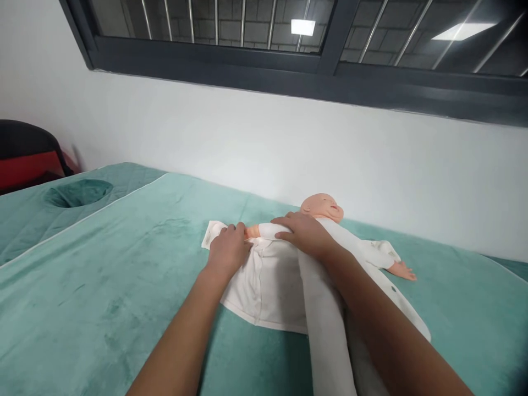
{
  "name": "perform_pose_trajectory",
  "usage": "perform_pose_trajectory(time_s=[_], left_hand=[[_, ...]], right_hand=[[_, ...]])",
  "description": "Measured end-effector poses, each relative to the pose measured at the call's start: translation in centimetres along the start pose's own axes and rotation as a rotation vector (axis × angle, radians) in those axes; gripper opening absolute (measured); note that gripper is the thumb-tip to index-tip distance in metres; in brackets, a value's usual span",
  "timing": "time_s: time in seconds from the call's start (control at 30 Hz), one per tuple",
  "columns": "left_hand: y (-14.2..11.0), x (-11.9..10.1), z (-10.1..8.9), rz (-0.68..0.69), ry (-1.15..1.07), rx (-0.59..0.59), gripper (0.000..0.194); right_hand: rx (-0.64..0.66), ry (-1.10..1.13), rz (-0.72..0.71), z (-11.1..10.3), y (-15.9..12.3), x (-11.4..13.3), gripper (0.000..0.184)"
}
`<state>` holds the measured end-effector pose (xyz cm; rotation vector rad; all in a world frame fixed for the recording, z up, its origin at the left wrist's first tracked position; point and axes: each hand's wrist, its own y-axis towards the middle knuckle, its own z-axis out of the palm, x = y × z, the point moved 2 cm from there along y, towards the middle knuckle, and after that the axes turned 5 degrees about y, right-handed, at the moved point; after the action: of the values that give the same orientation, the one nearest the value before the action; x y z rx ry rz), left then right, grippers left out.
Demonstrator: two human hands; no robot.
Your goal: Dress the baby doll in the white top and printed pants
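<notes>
A baby doll lies on its back, dressed in white, its head towards the wall. An opened white baby top is spread beneath it, with one sleeve end sticking out on the left. My left hand is closed around the doll's hand end and the cloth there; its fingers hide that part. Between my hands shows the doll's bare wrist and a white inner sleeve. My right hand grips the doll's upper arm near the shoulder, thumb and fingers on either side. The doll's other hand lies free on the right.
The doll lies on a green padded bed with a round face hole at the left. Behind it stand a white wall and a barred window. A red and black chair is at the far left.
</notes>
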<state>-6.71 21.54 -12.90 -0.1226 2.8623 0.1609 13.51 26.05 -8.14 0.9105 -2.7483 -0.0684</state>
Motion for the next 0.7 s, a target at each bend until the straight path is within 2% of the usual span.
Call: perform_pose_trajectory(time_s=[0.13, 0.27, 0.37, 0.43, 0.5, 0.6, 0.7], left_hand=[[0.1, 0.3, 0.0, -0.083, -0.003, 0.104, 0.022], [0.2, 1.0, -0.1, -0.063, -0.067, 0.172, 0.022], [0.3, 1.9, -0.1, -0.066, -0.145, 0.213, 0.014], [0.4, 2.2, -0.4, -0.068, -0.193, 0.199, 0.012], [0.4, 2.3, -0.9, -0.094, -0.265, 0.126, 0.018], [0.2, 2.1, -1.7, -0.176, -0.539, 0.02, 0.02], [-0.4, 1.2, -2.1, -0.207, -0.97, 0.051, 0.025]], right_hand=[[-0.009, 0.022, 0.023, 0.3, 0.2, 0.0, 0.035], [-0.02, 0.059, 0.052, 0.0, -0.1, -0.1, 0.035], [-0.036, 0.109, 0.063, -0.5, -0.4, 0.0, 0.034], [-0.037, 0.142, 0.049, -0.9, -0.6, 0.2, 0.034], [-0.019, 0.156, 0.027, -1.0, -0.7, 0.3, 0.033], [0.0, 0.135, 0.023, -1.0, -0.6, 0.5, 0.033], [-0.004, 0.072, 0.049, -0.6, -0.4, 0.6, 0.033]])
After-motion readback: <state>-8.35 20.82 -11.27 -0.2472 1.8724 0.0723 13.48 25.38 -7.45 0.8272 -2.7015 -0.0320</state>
